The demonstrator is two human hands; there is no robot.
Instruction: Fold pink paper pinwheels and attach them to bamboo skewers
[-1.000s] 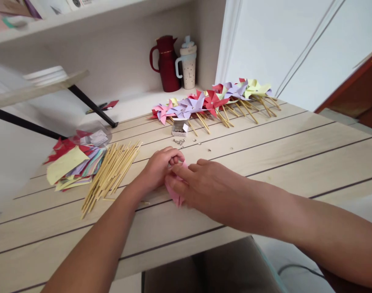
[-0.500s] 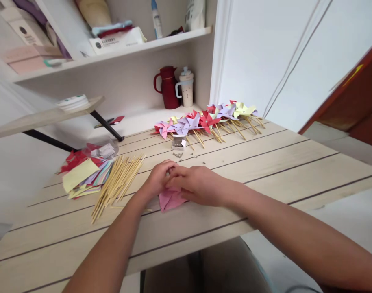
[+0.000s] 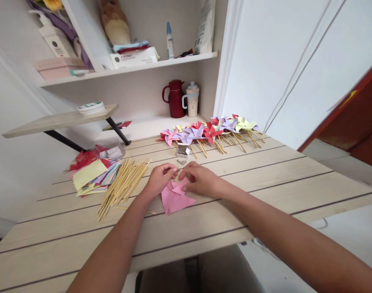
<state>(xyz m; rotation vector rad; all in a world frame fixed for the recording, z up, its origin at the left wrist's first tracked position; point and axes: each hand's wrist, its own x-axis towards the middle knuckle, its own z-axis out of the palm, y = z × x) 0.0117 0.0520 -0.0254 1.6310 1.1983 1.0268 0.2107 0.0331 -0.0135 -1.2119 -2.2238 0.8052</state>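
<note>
Grip: the left hand [image 3: 159, 179] and the right hand [image 3: 199, 181] both rest on the far part of the pink paper [image 3: 174, 197]. The fingertips of both hands come together over its folded points and pinch them; neither hand lifts the sheet.
Paper place: it lies flat on the table [image 3: 265, 179], near the middle, a little closer to the near edge than to the far one.
Paper state: some corners are already folded toward the centre; the near corner lies free and flat on the wood.
Handling: I judge it very light and thin, soft to bend, and easy to crease or tear. It may slide on the smooth wood if it is pushed from the side.
Where to hold: best at the centre, where the folded points meet, with light pressure from above. Holding only a free corner would probably let the folds spring open.
Sticks: a bundle of sticks [image 3: 123, 185] lies just left of the left hand, apart from the paper.
Sheets: a pile of coloured sheets [image 3: 91, 177] is toward the left edge.
Pins: small metal pins [image 3: 181, 162] lie just beyond the fingers, beside a small box [image 3: 182, 151].
Pinwheels: a row of finished pinwheels [image 3: 210, 130] lies along the far edge.
</note>
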